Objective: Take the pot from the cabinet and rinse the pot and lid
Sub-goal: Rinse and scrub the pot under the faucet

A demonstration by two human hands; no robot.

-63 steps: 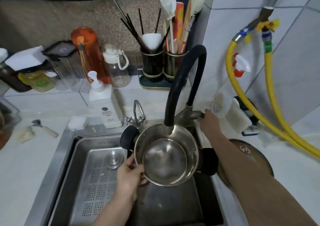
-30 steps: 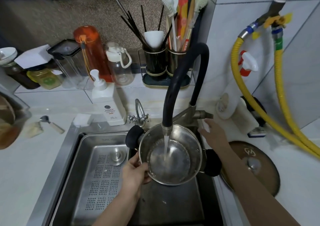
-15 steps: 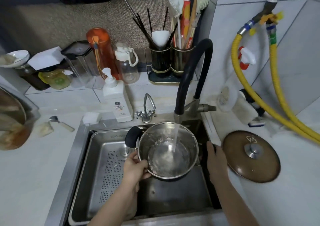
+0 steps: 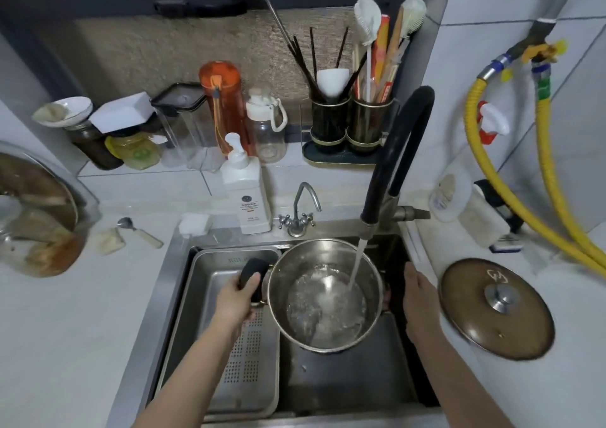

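A steel pot with black side handles hangs over the sink, under the black faucet. Water runs from the spout into the pot and pools in its bottom. My left hand grips the pot's left handle. My right hand is closed around the right side of the pot, where its right handle is hidden. The brown glass lid with a steel knob lies flat on the counter to the right of the sink.
A perforated steel tray fills the sink's left half. Behind the sink stand a white soap dispenser, a small tap, bottles and two utensil holders. Yellow hoses run down the right wall. A spoon lies on the left counter.
My right hand left the faucet lever and came down to the pot's right side. Water started running and is filling the pot. My left hand shifted from the rim to the left handle.
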